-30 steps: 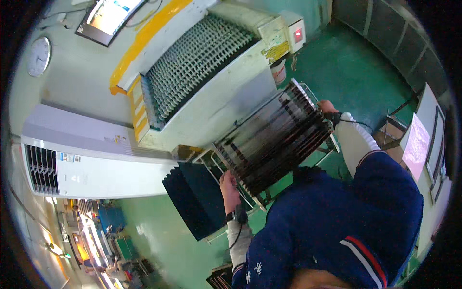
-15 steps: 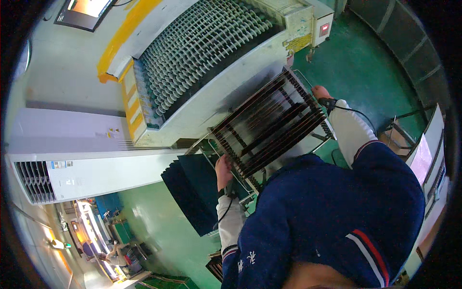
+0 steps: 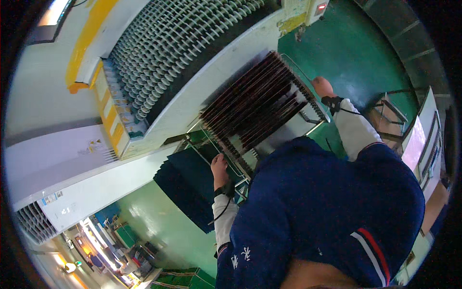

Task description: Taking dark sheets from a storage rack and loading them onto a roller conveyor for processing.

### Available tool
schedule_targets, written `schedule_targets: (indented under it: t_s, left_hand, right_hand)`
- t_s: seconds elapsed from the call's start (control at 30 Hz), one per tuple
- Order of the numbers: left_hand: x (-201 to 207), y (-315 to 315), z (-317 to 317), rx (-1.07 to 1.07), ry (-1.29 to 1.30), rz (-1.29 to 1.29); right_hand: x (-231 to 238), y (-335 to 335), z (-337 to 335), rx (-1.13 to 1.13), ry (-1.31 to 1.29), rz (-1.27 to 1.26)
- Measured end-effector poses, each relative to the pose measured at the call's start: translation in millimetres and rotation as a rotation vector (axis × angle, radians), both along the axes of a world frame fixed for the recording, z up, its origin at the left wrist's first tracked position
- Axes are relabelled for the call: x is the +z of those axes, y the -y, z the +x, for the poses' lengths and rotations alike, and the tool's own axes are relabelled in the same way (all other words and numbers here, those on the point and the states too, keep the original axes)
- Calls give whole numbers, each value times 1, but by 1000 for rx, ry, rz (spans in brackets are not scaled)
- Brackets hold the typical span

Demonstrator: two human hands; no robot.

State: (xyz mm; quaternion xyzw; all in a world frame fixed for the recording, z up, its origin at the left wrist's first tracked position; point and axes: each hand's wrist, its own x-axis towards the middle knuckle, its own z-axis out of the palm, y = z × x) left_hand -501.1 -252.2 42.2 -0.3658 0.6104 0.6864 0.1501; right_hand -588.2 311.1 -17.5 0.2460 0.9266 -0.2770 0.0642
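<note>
In front of me is a metal slotted rack (image 3: 313,103) holding several thin dark panels (image 3: 250,106) in close parallel rows. My right hand (image 3: 323,87) is closed around the thin metal bar at the rack's far right side. At the near left side, my left hand (image 3: 219,168) has its fingers closed on the rack's wire frame, though its fingertips are partly hidden. A dark strap with a cord circles each wrist. Just left of my left hand, several dark blue-green sheets (image 3: 185,178) stand close together in a fanned row.
A roller conveyor machine (image 3: 183,48) with a pale metal edge runs beyond the rack. A white cabinet with a vent (image 3: 72,197) stands to the left. A metal-legged stool (image 3: 387,115) is at right. Farther back at lower left are a lit workbench and people.
My view has turned, so the machine sits farther left and higher. The rack has tilted or shifted, and its panels now show as denser rows. Both hands stay at its sides.
</note>
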Motion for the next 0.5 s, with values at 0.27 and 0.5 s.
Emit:
schedule_targets:
  t_s: [0.27,0.5]
  left_hand:
    - [-13,-15,36,-75,45,-192]
    - [-5,-26,71,-9,21,-376]
  right_hand:
    - [140,92,24,493,-416,-86]
    - [138,130,57,941,-391,-135]
